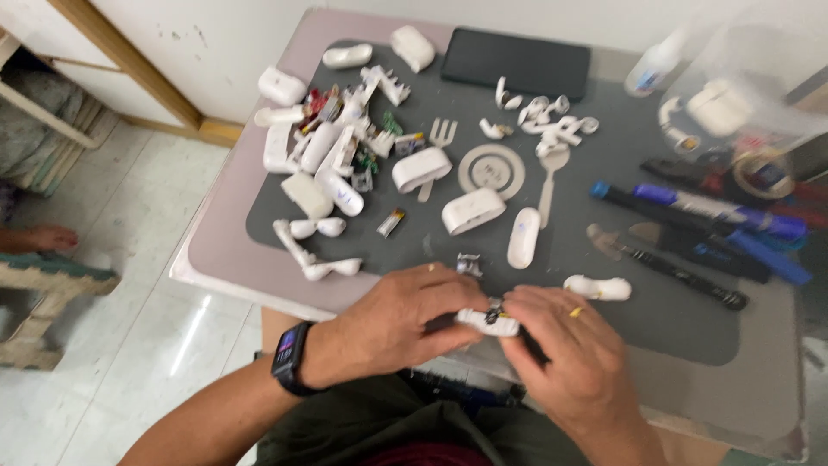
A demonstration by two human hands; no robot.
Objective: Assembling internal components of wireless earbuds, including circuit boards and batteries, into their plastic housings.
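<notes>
Head camera is looking down on a small table (216, 250) covered by a dark grey mat (604, 285), where both hands are meeting at the near edge. The left hand (392, 324) and the right hand (569, 354) are each pinching one end of a small white plastic piece (487, 322), which is sitting just above the mat's front border, in front of the person's lap. Its long axis is lying roughly left to right across the view, tilting slightly down toward the right; which end is the front is not clear. It is looking light, stiff and smooth, probably a little slippery and easy to crack, so gripping it by the two ends seems wisest. Behind the hands, a heap of white casings (323, 160) and a row of marker pens (707, 216) are lying scattered.
</notes>
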